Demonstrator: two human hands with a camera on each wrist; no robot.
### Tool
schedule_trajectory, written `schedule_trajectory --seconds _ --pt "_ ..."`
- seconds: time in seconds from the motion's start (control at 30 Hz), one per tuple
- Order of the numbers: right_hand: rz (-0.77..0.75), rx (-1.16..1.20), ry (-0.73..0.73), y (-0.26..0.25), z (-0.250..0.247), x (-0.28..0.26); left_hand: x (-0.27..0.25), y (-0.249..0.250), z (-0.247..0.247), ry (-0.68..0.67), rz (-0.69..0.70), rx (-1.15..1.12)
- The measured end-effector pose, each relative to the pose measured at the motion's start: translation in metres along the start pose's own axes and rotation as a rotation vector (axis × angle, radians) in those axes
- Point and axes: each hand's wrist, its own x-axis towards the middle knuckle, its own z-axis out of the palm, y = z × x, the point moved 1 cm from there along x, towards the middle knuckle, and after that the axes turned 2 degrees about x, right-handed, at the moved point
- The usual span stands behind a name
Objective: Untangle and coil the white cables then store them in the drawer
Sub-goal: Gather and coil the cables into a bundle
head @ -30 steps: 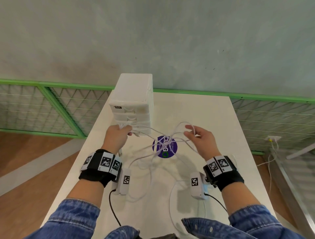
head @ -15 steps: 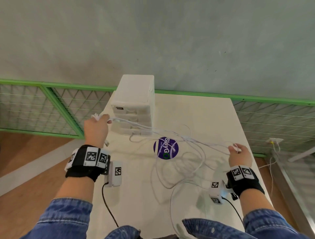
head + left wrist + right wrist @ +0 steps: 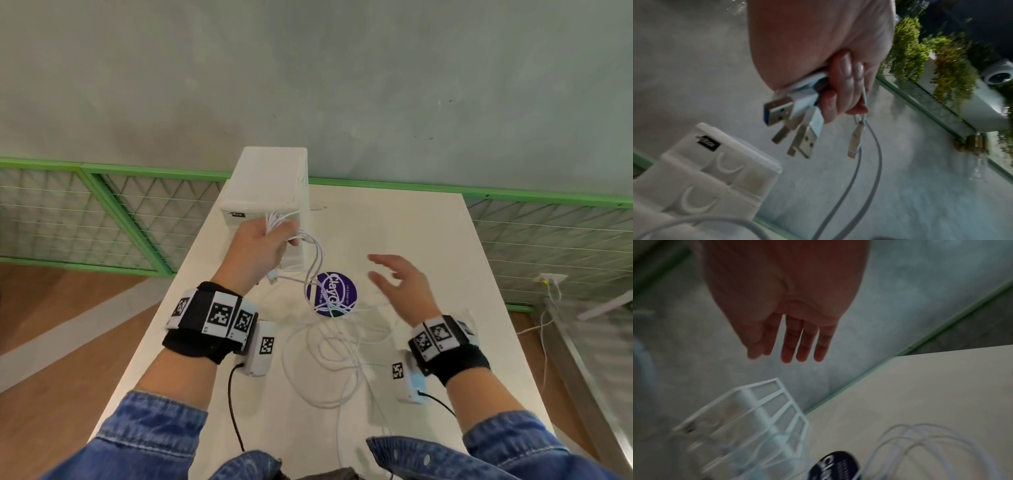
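My left hand (image 3: 260, 246) is raised in front of the white drawer unit (image 3: 270, 181) and grips a bunch of white cables (image 3: 329, 359) by their ends. In the left wrist view several plugs (image 3: 797, 116) stick out below my curled fingers (image 3: 844, 91), among them USB plugs and a thin connector. The cables hang from that hand and lie in loose loops on the white table (image 3: 411, 226). My right hand (image 3: 400, 284) hovers over the table right of the purple sticker, fingers (image 3: 803, 340) straight and spread, holding nothing.
The drawer unit (image 3: 701, 183) stands at the table's far left edge with its drawers closed. A round purple sticker (image 3: 331, 293) lies mid-table under the cables. A green mesh fence (image 3: 102, 219) runs behind the table; a grey wall is beyond.
My right hand let go of the cable it was stretching out to the right and moved back toward the middle, open. My left hand swung in from the left to in front of the drawer unit.
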Motion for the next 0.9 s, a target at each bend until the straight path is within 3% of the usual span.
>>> schedule_trajectory --seconds 0.1,0.2,0.27,0.43,0.57,0.73,0.83,0.9 --pt "-0.027 -0.090 -0.276 -0.018 0.034 -0.001 -0.006 0.017 0.012 -0.067 0.062 -0.018" --pt "-0.030 -0.218 -0.368 -0.009 0.057 -0.006 -0.009 0.026 0.012 -0.055 0.118 -0.021" --pt "-0.018 -0.218 -0.323 0.002 0.058 -0.010 -0.008 0.025 0.006 -0.009 0.131 0.017" --pt "0.150 -0.116 -0.046 0.022 0.035 -0.006 -0.005 0.012 -0.001 0.154 0.065 0.097" --pt "0.237 -0.315 -0.047 0.043 0.015 -0.006 -0.005 0.008 0.000 0.204 0.032 0.104" --pt "0.447 -0.244 -0.008 0.057 -0.012 -0.008 -0.002 0.010 0.001 0.248 0.041 0.066" --pt "0.418 -0.288 -0.062 0.048 -0.015 -0.005 -0.001 0.015 0.004 0.207 0.041 0.008" --pt "0.299 -0.233 -0.137 0.029 -0.010 -0.001 -0.004 0.019 0.014 0.114 0.058 0.085"
